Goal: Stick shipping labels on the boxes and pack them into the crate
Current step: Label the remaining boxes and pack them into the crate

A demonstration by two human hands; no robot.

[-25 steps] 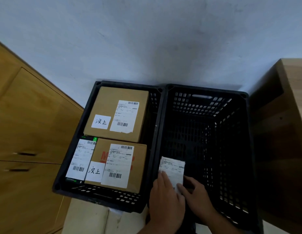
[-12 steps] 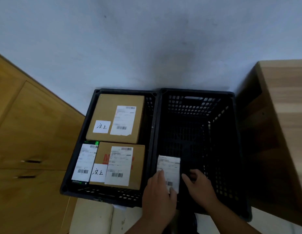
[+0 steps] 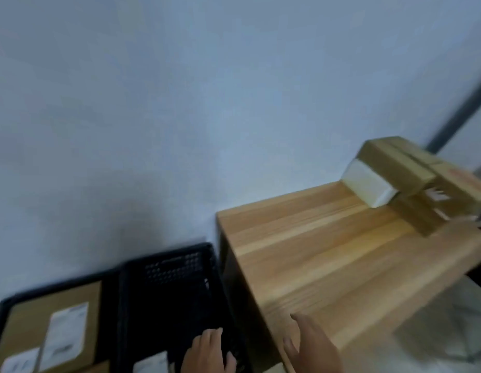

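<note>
since the earlier frame the view has swung up-right and both hands have let go of the labelled box (image 3: 150, 364) at lower centre in the crate (image 3: 177, 265), left hand (image 3: 208, 355) and right hand (image 3: 313, 345) empty, fingers loosely spread, likely heading for unlabelled boxes (image 3: 411, 168) on the table (image 3: 328, 265) at right.

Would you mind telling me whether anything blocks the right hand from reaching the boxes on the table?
Nothing visible does. The right hand is at the table's near edge, and only bare wood lies between it and the boxes at the far end.
</note>
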